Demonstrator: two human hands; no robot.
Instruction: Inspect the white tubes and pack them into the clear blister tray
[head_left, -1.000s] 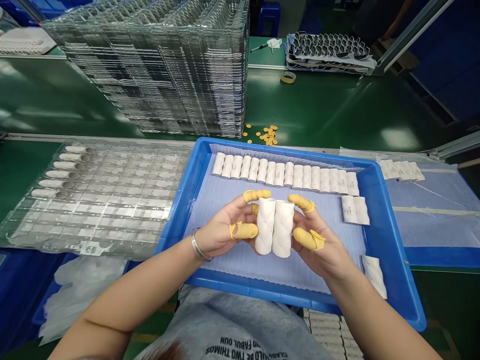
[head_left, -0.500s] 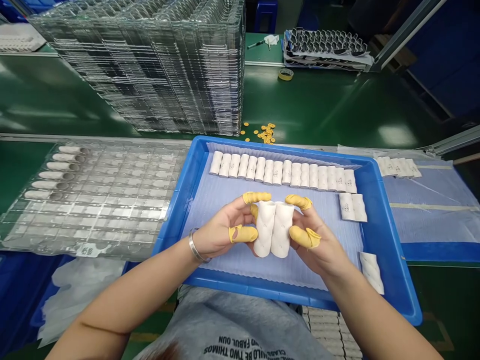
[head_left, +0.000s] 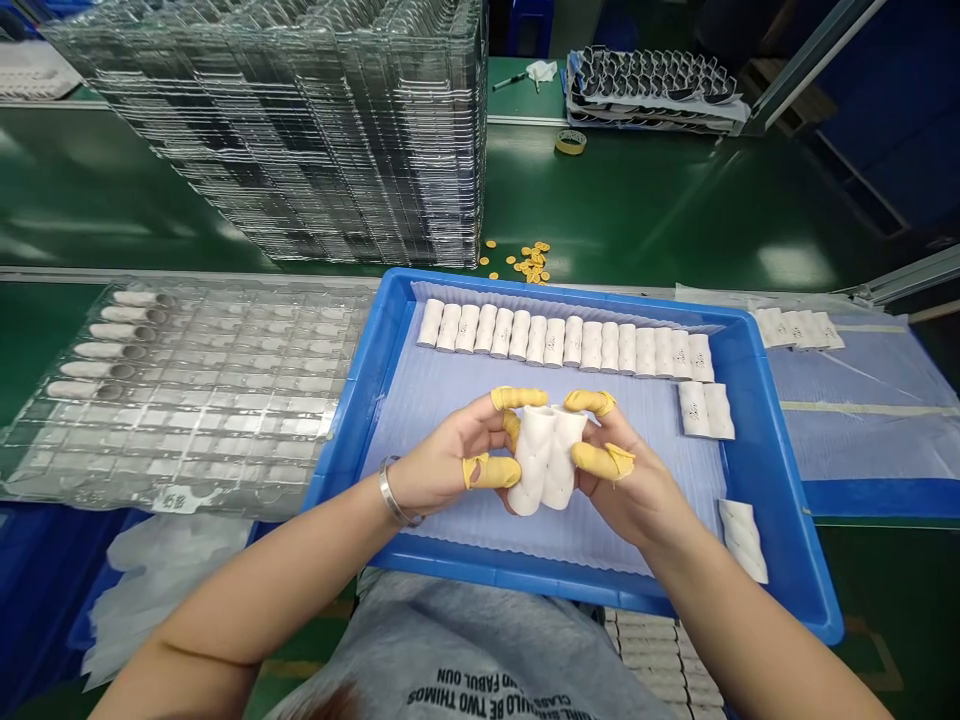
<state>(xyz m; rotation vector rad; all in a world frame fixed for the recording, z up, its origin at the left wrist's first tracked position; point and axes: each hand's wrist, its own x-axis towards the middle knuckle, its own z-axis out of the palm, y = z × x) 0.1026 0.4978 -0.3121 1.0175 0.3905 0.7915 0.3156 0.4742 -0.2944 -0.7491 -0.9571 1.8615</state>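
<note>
Over the blue tray [head_left: 772, 480] I hold two white ribbed tubes side by side. My left hand [head_left: 450, 460] grips the left white tube [head_left: 534, 460] and my right hand [head_left: 622, 480] grips the right white tube [head_left: 564, 462]; both hands wear yellow finger cots on thumb and fingers. The tubes touch each other and tilt with their open tops toward the camera. A row of several white tubes [head_left: 570, 342] lies along the tray's far side, a pair of white tubes [head_left: 705, 408] sits below its right end, and a single white tube [head_left: 744, 538] lies near the tray's right front.
A clear blister tray [head_left: 195, 390] at left holds several white pieces in its far-left column. A tall stack of clear trays [head_left: 300, 120] stands behind. Loose yellow finger cots [head_left: 525, 262], a tape roll [head_left: 570, 142] and a dark parts tray [head_left: 652, 90] lie on the green belt. More tubes [head_left: 799, 328] rest at right.
Both hands have tipped the two tubes so their open tops face the camera more, and the pair sits slightly lower and closer together. The view has shifted a little.
</note>
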